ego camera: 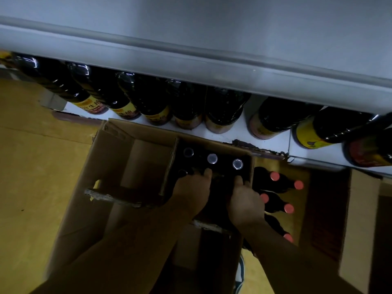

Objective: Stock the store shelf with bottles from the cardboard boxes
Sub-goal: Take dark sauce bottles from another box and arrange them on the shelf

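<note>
An open cardboard box stands on the floor below the bottom shelf. Its right compartment holds dark bottles with clear caps. Both hands reach into that compartment. My left hand curls down over a dark bottle in the near row, and my right hand does the same beside it; the bottle tops under both hands are hidden. A row of dark bottles with yellow labels lines the shelf.
A second box to the right holds dark bottles with red caps. The left compartment of the open box holds no bottles. A metal shelf edge overhangs above. Yellow floor lies to the left.
</note>
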The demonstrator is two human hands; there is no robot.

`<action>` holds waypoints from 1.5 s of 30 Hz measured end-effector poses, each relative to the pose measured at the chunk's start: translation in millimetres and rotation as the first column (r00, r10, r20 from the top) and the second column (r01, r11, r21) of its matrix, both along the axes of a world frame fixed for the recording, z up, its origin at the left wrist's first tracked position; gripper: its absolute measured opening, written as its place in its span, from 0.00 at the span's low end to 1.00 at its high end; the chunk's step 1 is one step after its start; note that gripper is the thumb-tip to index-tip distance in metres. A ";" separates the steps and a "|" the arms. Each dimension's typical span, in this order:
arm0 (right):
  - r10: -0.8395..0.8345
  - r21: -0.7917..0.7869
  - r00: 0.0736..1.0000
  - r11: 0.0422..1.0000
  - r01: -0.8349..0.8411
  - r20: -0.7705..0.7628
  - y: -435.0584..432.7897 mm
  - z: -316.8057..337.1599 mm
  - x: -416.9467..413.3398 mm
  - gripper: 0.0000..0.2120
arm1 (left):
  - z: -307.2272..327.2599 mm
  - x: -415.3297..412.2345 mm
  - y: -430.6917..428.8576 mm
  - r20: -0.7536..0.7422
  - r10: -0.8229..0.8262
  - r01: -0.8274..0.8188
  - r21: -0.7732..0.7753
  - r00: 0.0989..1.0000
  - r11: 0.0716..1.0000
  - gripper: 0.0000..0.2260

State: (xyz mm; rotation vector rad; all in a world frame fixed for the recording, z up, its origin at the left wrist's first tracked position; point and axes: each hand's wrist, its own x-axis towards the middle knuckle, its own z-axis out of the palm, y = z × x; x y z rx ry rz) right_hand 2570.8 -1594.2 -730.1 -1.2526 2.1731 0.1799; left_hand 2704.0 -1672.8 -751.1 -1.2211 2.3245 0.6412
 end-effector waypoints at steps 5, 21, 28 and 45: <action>-0.029 -0.036 0.999 0.999 0.029 0.014 6.6 17.7 1.3 0.13 | 17.6 0.8 4.3 -0.002 -0.003 0.003 -0.006 1.000 1.000 0.18; 0.011 -0.092 0.997 0.996 -0.018 -0.072 20.0 165.1 9.6 0.15 | 163.5 5.1 18.5 -0.103 0.021 -0.024 -0.025 0.994 0.999 0.13; 0.017 -0.126 0.996 0.992 -0.028 -0.084 23.3 243.6 15.5 0.17 | 243.3 12.2 22.0 -0.128 0.027 -0.030 -0.019 0.991 0.999 0.12; 0.035 -0.201 0.996 0.978 -0.051 -0.082 33.6 482.6 29.7 0.20 | 492.9 37.1 29.3 -0.188 0.041 -0.066 -0.129 0.981 0.989 0.14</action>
